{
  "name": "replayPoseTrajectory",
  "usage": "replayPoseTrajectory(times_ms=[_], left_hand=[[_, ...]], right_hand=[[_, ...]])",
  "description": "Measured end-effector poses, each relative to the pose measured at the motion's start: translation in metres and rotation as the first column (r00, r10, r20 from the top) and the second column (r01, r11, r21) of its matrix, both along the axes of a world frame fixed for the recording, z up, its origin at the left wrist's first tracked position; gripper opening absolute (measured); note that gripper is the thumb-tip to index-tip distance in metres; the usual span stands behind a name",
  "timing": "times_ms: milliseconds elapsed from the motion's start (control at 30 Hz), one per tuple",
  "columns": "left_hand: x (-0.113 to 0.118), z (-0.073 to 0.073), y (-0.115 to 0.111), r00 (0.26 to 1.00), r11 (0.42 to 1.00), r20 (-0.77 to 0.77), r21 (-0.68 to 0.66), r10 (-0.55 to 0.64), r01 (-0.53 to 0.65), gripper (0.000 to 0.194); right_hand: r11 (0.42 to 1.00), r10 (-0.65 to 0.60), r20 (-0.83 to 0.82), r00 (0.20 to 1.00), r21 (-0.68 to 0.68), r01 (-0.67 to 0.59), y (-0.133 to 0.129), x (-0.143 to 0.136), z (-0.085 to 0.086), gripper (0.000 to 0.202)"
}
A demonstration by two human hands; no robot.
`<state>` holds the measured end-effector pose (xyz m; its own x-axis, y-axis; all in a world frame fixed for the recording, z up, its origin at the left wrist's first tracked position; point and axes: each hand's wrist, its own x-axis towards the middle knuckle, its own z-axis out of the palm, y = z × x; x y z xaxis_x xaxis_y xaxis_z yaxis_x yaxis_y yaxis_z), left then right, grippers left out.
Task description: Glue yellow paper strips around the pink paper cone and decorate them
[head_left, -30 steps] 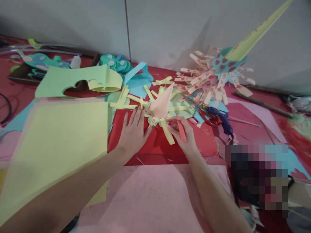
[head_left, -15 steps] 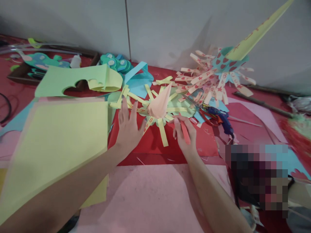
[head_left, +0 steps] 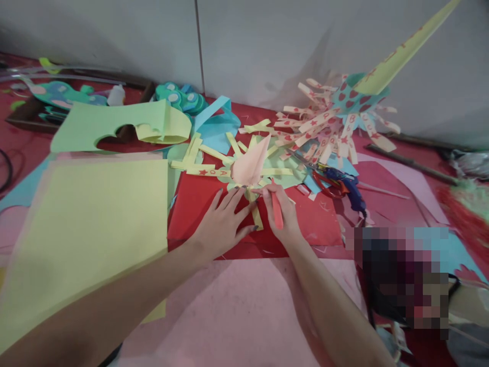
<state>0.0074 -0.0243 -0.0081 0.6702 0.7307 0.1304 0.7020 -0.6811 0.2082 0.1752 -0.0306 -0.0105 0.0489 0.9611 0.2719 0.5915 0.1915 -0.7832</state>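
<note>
A pale pink paper cone [head_left: 250, 164] stands on a light green scalloped paper base, with yellow paper strips fanning out around it. The left strip [head_left: 208, 172] bears red letters and a star. My left hand [head_left: 225, 219] lies flat with fingers apart over the front of the base, covering part of it. My right hand [head_left: 283, 211] is closed around a red marker [head_left: 277, 210], its tip end close to the front yellow strip [head_left: 257, 216]. Whether the tip touches the paper I cannot tell. A red sheet [head_left: 191, 214] lies beneath.
Yellow sheets [head_left: 110, 224] are stacked at left, behind them a cut green card [head_left: 110, 122]. Scissors [head_left: 328, 186] and a blue glue gun [head_left: 349, 188] lie at right, below a finished-looking paper craft [head_left: 351, 104] with a tall cone. A blurred patch covers the lower right.
My left hand has moved right and down, from the left strips to the front of the base. My right hand with the marker has shifted slightly left, toward the front strip.
</note>
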Motion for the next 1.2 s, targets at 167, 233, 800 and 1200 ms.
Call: replayPoseTrajectory(times_ms=[167,233,800,1200], left_hand=[[-0.0007,0.0007,0.0018,1.0,1.0,-0.013,-0.01,0.003,-0.003,0.049],[-0.0005,0.0003,0.0019,1.0,1.0,-0.02,-0.006,-0.002,0.002,0.049],[0.0006,0.0001,0.0007,0.999,1.0,-0.05,0.012,0.011,-0.011,0.049],[0.0002,-0.0008,-0.0001,0.999,1.0,-0.035,0.031,0.004,-0.003,0.049]], right_hand=[[0.998,0.064,0.037,0.997,0.021,-0.065,0.0028,0.0013,-0.0018,0.014],[0.999,0.042,0.023,0.999,0.001,-0.042,0.0028,0.0015,-0.0013,0.013],[0.999,0.039,-0.081,0.996,-0.007,-0.04,0.0014,-0.0023,0.0042,0.016],[1.0,0.021,-0.057,0.998,-0.008,-0.021,0.0008,-0.002,0.0027,0.017]])
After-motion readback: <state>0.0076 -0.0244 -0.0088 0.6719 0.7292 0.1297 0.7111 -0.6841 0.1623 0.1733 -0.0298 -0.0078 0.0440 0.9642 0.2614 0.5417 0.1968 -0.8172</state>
